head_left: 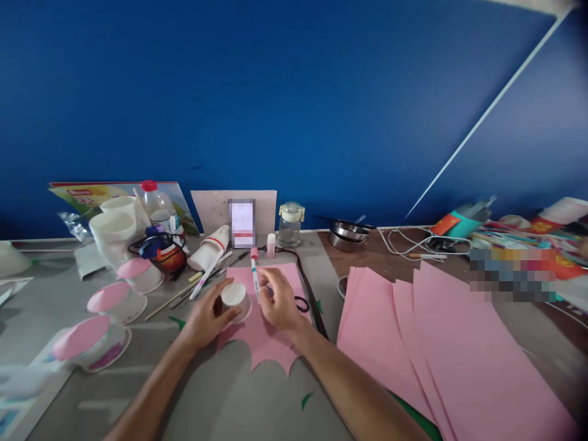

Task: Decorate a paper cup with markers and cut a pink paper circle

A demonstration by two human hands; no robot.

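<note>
My left hand (209,315) has its fingers around a small white paper cup (235,295), which sits bottom-up on a sheet of pink paper (271,350). The sheet's near edge is cut in scallops. A white marker with a teal band (255,275) is in my right hand (278,303), just right of the cup; its lower end is partly hidden by the fingers. Beside that wrist, the black handle of scissors (302,304) lies on the sheet, the rest of them covered. A pink cap-like piece (254,252) shows at the marker's far end.
Several cups topped with pink paper (94,340) stand at left. Behind are a phone (242,223), a glue stick (271,245), a glass jar (290,225) and a plastic bottle (157,205). Stacked pink sheets (459,355) lie at right, near metal bowls (346,237) and a white cable (399,245).
</note>
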